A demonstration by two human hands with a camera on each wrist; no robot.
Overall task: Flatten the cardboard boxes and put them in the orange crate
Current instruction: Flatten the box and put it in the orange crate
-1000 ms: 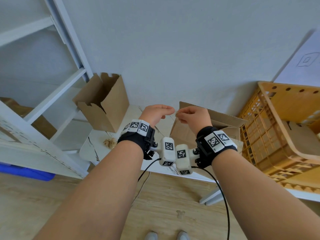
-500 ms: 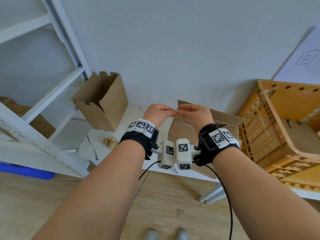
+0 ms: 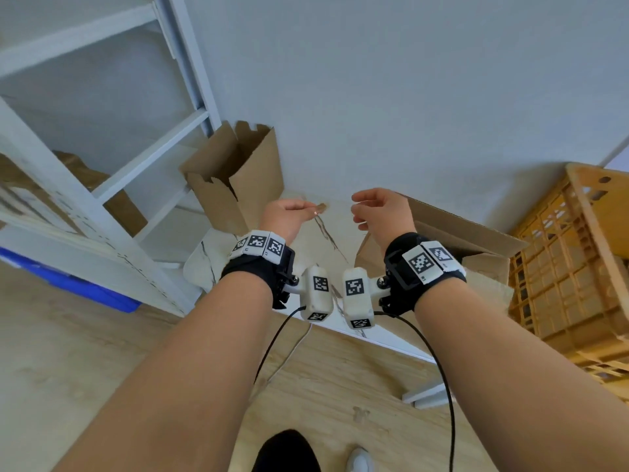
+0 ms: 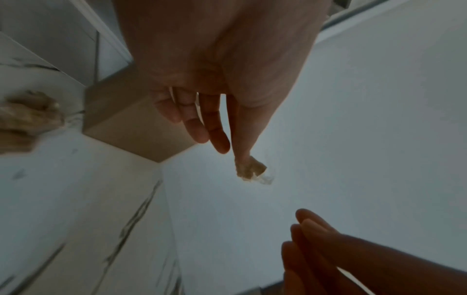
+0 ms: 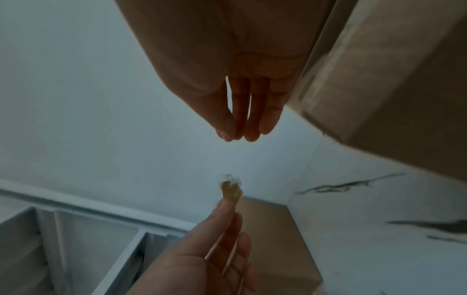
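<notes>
My left hand (image 3: 306, 212) hovers above the marble table (image 3: 326, 267) and pinches a small crumpled scrap of tape (image 3: 320, 208) between thumb and fingertip; the tape scrap (image 4: 251, 169) sticks out past the fingertips. My right hand (image 3: 360, 212) hangs a short gap to the right, fingers (image 5: 242, 121) relaxed and holding nothing. An open-topped cardboard box (image 3: 238, 178) stands at the table's far left. A second cardboard box (image 3: 459, 247) sits just behind my right wrist. The orange crate (image 3: 578, 267) is at the right edge.
A white shelf unit (image 3: 102, 199) stands on the left with a blue bin (image 3: 85, 291) under it. A crumpled wad of tape (image 4: 27, 117) lies on the table near the left box. A wall rises close behind the table. Wooden floor is below.
My hands were touching fingertip to fingertip over the right box; they have drawn apart. The left hand keeps the tape scrap and the right has let go.
</notes>
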